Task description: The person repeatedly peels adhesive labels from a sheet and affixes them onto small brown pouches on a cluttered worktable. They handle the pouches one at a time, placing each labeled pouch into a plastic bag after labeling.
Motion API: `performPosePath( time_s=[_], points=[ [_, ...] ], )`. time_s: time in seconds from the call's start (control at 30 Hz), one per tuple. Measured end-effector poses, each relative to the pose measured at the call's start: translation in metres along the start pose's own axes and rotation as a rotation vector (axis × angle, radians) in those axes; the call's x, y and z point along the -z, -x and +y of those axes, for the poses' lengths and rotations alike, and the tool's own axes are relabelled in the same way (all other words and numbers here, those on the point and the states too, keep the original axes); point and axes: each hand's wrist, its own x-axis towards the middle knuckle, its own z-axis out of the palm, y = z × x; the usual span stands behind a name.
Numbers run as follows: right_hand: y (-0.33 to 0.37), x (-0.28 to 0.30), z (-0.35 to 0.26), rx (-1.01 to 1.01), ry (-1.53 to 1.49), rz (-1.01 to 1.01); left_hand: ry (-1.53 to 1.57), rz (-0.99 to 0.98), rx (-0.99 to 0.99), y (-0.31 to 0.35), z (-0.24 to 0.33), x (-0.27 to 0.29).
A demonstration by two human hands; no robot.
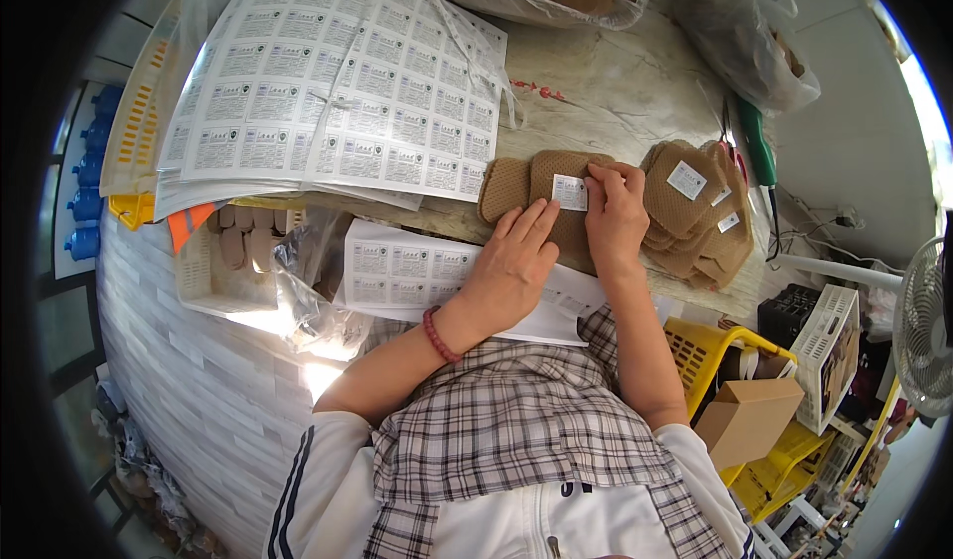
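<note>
A brown mesh fabric pad (558, 165) lies at the near edge of the table, overlapping another brown pad (502, 190) on its left. On its face is a white printed label sticker (569, 193). My left hand (508, 276) rests with fingers stretched out, their tips touching the pad by the label's lower left corner. My right hand (615, 219) has bent fingers, thumb and index finger together at the label's right edge. Across my lap lies a white sheet of labels (409, 273), with some spaces bare at its right, partly covered by my left hand and forearm.
Labelled brown pads (685, 187) are heaped right of my right hand, beside red-handled scissors (736, 162) and a green-handled tool (756, 147). Large label sheets (328, 92) cover the table's left. Plastic bags (749, 48) stand at the back. A yellow basket (710, 346) sits right.
</note>
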Motion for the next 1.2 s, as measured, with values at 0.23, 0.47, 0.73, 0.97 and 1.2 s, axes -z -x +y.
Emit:
performPosePath(
  time_s=[0.23,0.47,0.73,0.97,1.2],
  points=[
    [-0.003,0.002,-0.007,-0.08,-0.009,0.048,-0.001,0.009,-0.017,0.001,-0.001,-0.002],
    [-0.003,-0.002,-0.006,0.079,0.005,0.126,-0.001,0.053,-0.019,0.003,-0.002,-0.008],
    [0.003,-0.001,0.0,0.107,-0.152,0.146,0.01,0.05,-0.039,0.008,-0.002,-0.008],
    [-0.014,0.04,-0.006,-0.071,-0.407,0.096,0.0,0.031,0.006,0.013,-0.006,-0.013],
    [-0.044,0.109,0.042,-0.072,0.127,0.299,-0.008,0.054,-0.019,0.011,-0.01,-0.013]
  ],
)
